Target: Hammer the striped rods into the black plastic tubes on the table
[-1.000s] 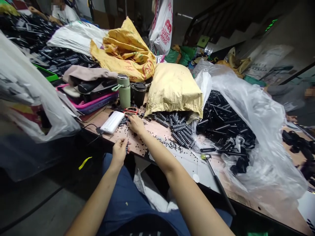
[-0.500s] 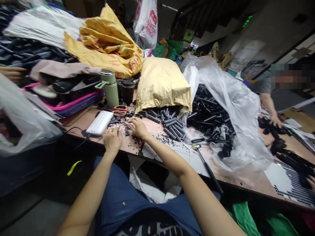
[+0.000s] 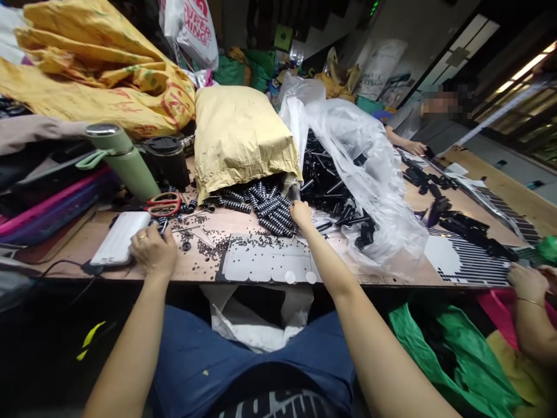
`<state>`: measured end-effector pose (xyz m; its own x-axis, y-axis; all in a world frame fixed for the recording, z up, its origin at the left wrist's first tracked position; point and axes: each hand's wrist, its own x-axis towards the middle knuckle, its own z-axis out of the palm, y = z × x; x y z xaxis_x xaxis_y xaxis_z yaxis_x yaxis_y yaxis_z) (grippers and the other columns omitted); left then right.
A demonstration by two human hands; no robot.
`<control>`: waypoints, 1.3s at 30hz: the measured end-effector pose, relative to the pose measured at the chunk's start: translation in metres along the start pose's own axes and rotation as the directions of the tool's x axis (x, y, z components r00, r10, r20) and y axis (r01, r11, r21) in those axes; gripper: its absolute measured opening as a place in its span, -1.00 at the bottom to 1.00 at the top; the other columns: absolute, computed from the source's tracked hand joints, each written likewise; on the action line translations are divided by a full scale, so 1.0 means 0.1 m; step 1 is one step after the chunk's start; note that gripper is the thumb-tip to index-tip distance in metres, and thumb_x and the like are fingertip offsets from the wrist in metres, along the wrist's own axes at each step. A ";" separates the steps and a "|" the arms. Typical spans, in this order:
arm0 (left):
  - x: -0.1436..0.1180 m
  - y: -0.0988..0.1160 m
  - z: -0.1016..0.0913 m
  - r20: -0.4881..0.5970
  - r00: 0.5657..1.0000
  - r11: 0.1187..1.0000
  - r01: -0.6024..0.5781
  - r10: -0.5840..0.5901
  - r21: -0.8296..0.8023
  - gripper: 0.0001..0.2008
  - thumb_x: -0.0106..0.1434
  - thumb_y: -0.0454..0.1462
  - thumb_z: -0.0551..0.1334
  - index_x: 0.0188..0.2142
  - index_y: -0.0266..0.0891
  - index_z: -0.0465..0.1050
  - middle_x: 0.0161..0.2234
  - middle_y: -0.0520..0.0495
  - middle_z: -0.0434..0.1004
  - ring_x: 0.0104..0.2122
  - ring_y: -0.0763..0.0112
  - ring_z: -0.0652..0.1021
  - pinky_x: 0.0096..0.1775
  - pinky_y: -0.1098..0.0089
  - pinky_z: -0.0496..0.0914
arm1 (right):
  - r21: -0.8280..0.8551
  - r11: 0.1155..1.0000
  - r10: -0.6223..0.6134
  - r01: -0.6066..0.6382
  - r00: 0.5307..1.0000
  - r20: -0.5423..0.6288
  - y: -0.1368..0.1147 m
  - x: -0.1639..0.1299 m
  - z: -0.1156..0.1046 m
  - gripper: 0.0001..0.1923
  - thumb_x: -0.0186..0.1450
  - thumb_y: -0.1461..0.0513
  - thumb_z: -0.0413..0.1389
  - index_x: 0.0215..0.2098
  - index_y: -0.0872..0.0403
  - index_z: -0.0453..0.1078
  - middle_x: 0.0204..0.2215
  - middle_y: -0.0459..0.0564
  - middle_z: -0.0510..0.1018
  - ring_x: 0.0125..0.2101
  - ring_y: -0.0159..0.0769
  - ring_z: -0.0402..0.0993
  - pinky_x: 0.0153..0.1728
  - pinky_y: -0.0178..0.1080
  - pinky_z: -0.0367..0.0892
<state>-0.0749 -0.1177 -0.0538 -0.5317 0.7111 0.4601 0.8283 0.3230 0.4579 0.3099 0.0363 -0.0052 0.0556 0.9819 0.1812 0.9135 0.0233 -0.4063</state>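
Observation:
My left hand (image 3: 153, 249) rests on the table beside a white power bank or phone (image 3: 119, 238), its fingers curled around something dark and too small to make out. Just beyond it lie red-handled scissors (image 3: 163, 204) and thin metal rods (image 3: 185, 226). My right hand (image 3: 301, 213) is stretched forward with fingers closed at the right end of a pile of black-and-white banded rods (image 3: 265, 206). What it grips is hidden. The rods spill from the mouth of a yellow sack (image 3: 243, 133). Tiny black rings (image 3: 209, 241) are scattered between my hands.
A green flask (image 3: 124, 165) and a black lidded cup (image 3: 167, 159) stand at the left. Clear plastic (image 3: 369, 186) covers black tubes (image 3: 322, 168). A white sheet (image 3: 261, 261) lies at the table's front edge. Another person's hands (image 3: 528, 284) work at far right; a person sits beyond.
My right hand has moved right from the metal rods to the banded pile. My left hand stays near the white device. The view has swung right.

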 end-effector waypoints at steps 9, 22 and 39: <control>-0.36 0.60 -0.16 -0.087 0.995 0.944 -0.077 0.051 -0.321 -0.65 0.31 -0.13 0.07 -0.07 -0.32 0.41 -0.06 -0.33 0.44 0.05 0.01 0.40 0.09 0.02 0.23 | 0.193 0.981 -0.014 0.035 0.994 -0.105 0.19 -0.47 -0.23 -0.70 0.29 0.12 0.12 -0.05 0.01 0.48 -0.12 0.08 0.58 -0.03 -0.15 0.40 0.04 -0.02 0.23; -1.17 2.09 0.24 0.184 0.922 0.601 -0.064 0.342 -0.797 -0.61 0.30 -0.12 0.14 0.05 -0.24 0.20 -0.27 -0.09 0.44 -0.30 0.34 0.53 -0.14 0.29 0.42 | 0.493 0.838 -0.270 0.234 0.963 0.003 0.29 -1.28 -0.39 -0.75 0.26 0.08 0.17 -0.15 0.01 0.51 -0.18 0.00 0.61 -0.15 -0.27 0.50 -0.13 -0.20 0.38; -1.42 1.89 0.46 0.076 0.763 0.655 -0.494 0.642 -0.572 -0.72 0.36 -0.14 0.08 -0.05 -0.25 0.35 -0.18 -0.25 0.56 -0.23 0.19 0.59 -0.20 0.26 0.45 | -0.266 0.921 -0.268 0.284 0.959 0.096 0.44 0.58 -0.34 -0.66 0.29 0.44 -0.12 -0.12 0.29 0.45 -0.09 0.36 0.51 -0.01 -0.01 0.31 0.02 0.10 0.13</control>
<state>0.1659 -0.1288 -0.0679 0.1397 0.7974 0.5870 0.7034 -0.4972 0.5080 0.3674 0.0881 0.0176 -0.2302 0.9530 0.1968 0.9644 0.2505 -0.0850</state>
